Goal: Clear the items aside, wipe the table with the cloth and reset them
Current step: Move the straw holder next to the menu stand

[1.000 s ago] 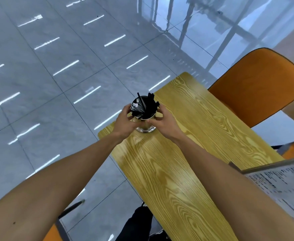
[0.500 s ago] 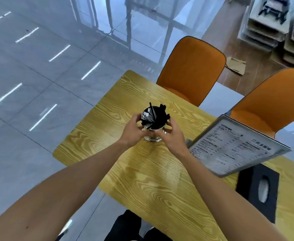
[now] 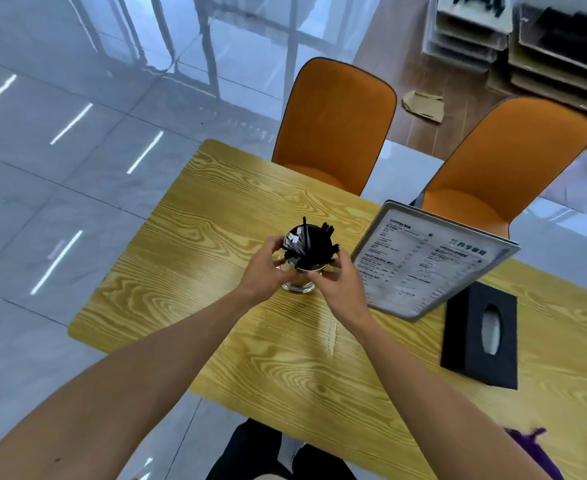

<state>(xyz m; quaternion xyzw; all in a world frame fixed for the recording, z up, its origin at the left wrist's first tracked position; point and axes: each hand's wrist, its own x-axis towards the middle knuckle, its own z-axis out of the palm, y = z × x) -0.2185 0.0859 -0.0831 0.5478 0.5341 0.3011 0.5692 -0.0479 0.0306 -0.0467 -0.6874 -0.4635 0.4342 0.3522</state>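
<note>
A shiny metal cup [image 3: 300, 280] full of black sticks stands on the yellow wood-grain table [image 3: 216, 271], near its middle. My left hand [image 3: 262, 268] grips the cup's left side and my right hand [image 3: 337, 289] grips its right side. Just right of the cup a framed menu card [image 3: 430, 265] stands tilted. A black tissue box [image 3: 481, 336] lies in front of the menu on the right. A purple cloth [image 3: 531, 448] shows at the lower right edge of the table, partly hidden by my right forearm.
Two orange chairs [image 3: 337, 126] [image 3: 500, 164] stand at the table's far side. Stacked cardboard boxes [image 3: 527, 43] sit on the floor at the upper right. Glossy grey tile floor [image 3: 60, 168] lies left of the table. My dark trousers [image 3: 250, 452] show below the near edge.
Both hands have carried the cup from the table's left end rightward toward the middle, next to the menu. The view has swung right, bringing the menu, tissue box and second chair into sight.
</note>
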